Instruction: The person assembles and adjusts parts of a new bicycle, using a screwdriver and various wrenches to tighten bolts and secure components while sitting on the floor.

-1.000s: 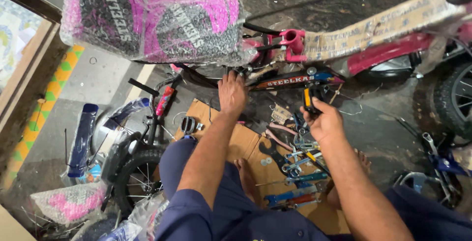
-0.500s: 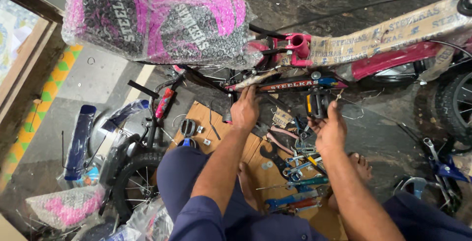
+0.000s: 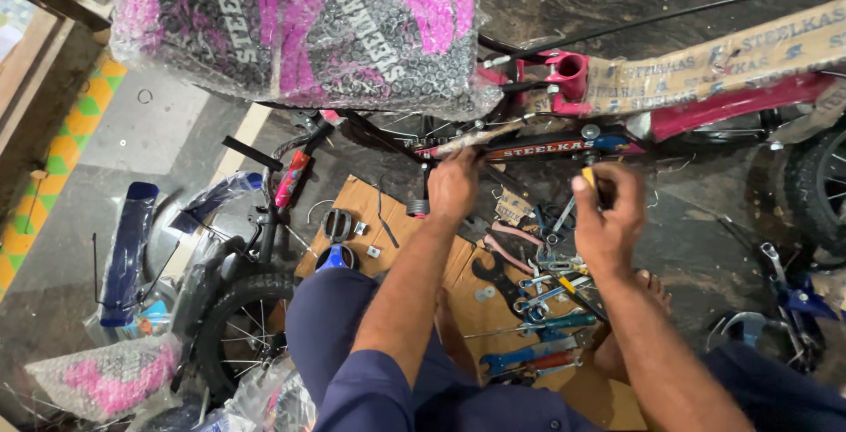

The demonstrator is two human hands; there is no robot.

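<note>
A pink and black bicycle frame (image 3: 705, 115), partly wrapped in brown paper, lies across the top of the view. My left hand (image 3: 454, 184) reaches up and grips the frame's lower tube near the chain stay. My right hand (image 3: 608, 207) is closed on a small yellow-handled tool (image 3: 588, 177), held just under the frame's dark lower tube. A bubble-wrapped pink and black seat (image 3: 300, 31) sits at the frame's left end. My knees rest on brown cardboard (image 3: 361, 203).
Spanners, pliers and screwdrivers (image 3: 538, 309) lie scattered on the cardboard between my arms. A small wheel (image 3: 242, 331) and blue mudguard (image 3: 123, 251) sit at the left. Another tyre (image 3: 820, 190) is at the right edge, blue parts (image 3: 789, 304) below it.
Both hands have risen toward the frame. My left hand moved from the floor area up to the lower tube, and my right hand lifted the yellow-handled tool closer to the frame.
</note>
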